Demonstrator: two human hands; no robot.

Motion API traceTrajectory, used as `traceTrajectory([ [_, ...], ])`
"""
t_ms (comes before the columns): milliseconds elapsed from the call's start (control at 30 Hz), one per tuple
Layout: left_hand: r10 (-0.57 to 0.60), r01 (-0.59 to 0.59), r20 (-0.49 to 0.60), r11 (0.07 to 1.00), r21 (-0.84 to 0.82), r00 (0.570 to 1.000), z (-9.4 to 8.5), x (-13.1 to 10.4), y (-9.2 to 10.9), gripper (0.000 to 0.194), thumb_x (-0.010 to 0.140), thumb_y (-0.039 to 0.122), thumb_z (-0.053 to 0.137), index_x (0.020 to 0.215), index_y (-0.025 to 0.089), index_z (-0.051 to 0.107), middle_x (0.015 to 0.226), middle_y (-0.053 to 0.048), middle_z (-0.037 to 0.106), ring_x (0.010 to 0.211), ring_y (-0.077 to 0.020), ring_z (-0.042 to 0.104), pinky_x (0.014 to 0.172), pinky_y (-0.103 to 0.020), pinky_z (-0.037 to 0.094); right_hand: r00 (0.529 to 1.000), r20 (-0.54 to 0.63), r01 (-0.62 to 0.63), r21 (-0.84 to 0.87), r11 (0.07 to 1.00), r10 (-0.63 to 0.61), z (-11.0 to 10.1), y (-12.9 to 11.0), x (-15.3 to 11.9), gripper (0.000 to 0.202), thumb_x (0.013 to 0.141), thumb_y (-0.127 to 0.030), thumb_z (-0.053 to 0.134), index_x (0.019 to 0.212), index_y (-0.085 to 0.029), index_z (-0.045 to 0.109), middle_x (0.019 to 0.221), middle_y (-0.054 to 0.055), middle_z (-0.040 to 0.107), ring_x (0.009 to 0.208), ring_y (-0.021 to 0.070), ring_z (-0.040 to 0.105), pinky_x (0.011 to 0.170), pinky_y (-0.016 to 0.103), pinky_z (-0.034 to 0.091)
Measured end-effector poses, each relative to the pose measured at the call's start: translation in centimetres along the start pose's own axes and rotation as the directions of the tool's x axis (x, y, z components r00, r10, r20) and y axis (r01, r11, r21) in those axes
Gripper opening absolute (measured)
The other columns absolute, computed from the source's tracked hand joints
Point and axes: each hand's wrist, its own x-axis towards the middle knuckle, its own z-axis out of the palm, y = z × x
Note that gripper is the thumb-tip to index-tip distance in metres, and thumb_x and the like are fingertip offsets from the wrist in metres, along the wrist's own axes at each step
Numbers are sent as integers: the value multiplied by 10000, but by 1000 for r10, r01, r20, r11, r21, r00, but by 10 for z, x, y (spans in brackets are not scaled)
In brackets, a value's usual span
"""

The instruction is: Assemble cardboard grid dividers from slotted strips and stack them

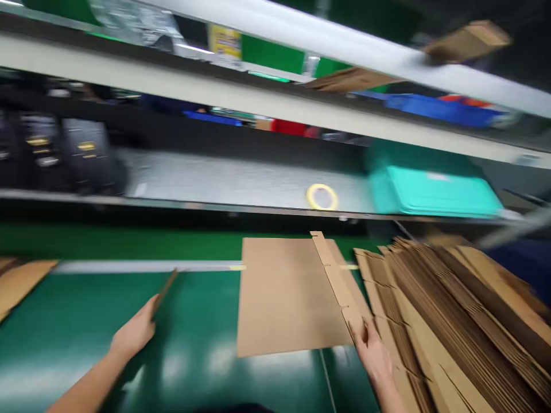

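My left hand (135, 332) is closed round the lower end of a narrow cardboard strip (166, 291), held tilted above the green work surface (193, 355). My right hand (371, 347) grips the near end of a long notched cardboard strip (333, 275), which lies over the right part of a flat cardboard sheet (282, 298). That sheet rests on the green surface in the middle of the view. Right of my right hand is a stack of notched cardboard pieces (447, 304).
A shelf (241, 178) above the surface holds a yellow tape roll (322, 197), a teal bin (443, 189) and dark items (88, 152) at left. More cardboard (26, 282) lies at the left edge. A small box (469, 41) sits upper right.
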Motion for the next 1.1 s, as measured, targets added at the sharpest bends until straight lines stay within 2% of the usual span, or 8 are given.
traceTrajectory([
  [133,3,0,30,995,-97,1000,-14,10,-6,715,833,86,334,1515,240,183,1437,-101,462,1184,-248,565,897,-357,489,941,138,313,-7,950,-309,53,-100,-45,700,754,-815,337,1165,-287,541,945,92,707,845,329,670,710,417,493],
  [267,-18,22,30,989,-144,999,-15,22,-13,688,870,118,330,1522,258,162,1296,-126,563,1098,-254,598,863,-363,488,767,101,638,-17,770,-633,89,-181,-79,684,803,-800,281,1054,-236,574,982,104,693,804,291,664,691,386,487],
  [400,0,4,19,979,-202,1000,-3,22,-19,787,821,56,376,1527,293,122,1225,-116,588,1112,-251,581,874,-357,474,627,42,771,-174,612,-778,96,-229,-77,682,890,-728,181,1058,-211,594,1061,118,669,824,252,653,653,339,457],
  [567,21,-22,-8,980,-197,1000,5,26,-22,879,768,20,424,1530,299,89,1176,-105,603,1102,-251,574,888,-360,467,484,66,810,-410,419,-872,95,-261,-57,644,957,-611,141,1049,-194,623,912,101,665,770,223,632,647,317,420],
  [733,13,-13,-1,984,-175,1000,6,26,-22,890,758,7,417,1530,290,78,1152,-108,612,1100,-255,575,850,-348,481,369,37,784,-549,290,-929,97,-274,-42,501,995,-498,254,1010,-192,650,804,72,636,727,193,600,677,316,391],
  [900,25,-28,-24,992,-121,999,4,35,-18,802,807,53,421,1523,251,122,1172,-127,598,1090,-251,587,836,-344,494,87,-95,789,-601,127,-992,98,-278,-31,293,986,-383,422,966,-204,654,702,26,596,633,142,531,638,301,318],
  [967,54,-59,-58,993,-103,997,0,46,-12,801,818,60,425,1525,249,100,1169,-124,598,1073,-244,598,838,-341,495,11,-116,792,-606,79,-993,100,-279,-27,255,981,-349,450,941,-199,651,683,16,580,617,134,509,635,303,300],
  [1100,78,-83,-76,994,-70,994,-11,74,4,925,782,35,479,1527,287,-9,1136,-101,613,1026,-235,619,822,-327,495,-16,-95,796,-604,45,-995,107,-279,-17,234,974,-321,471,911,-191,654,676,6,560,624,129,493,645,306,286],
])
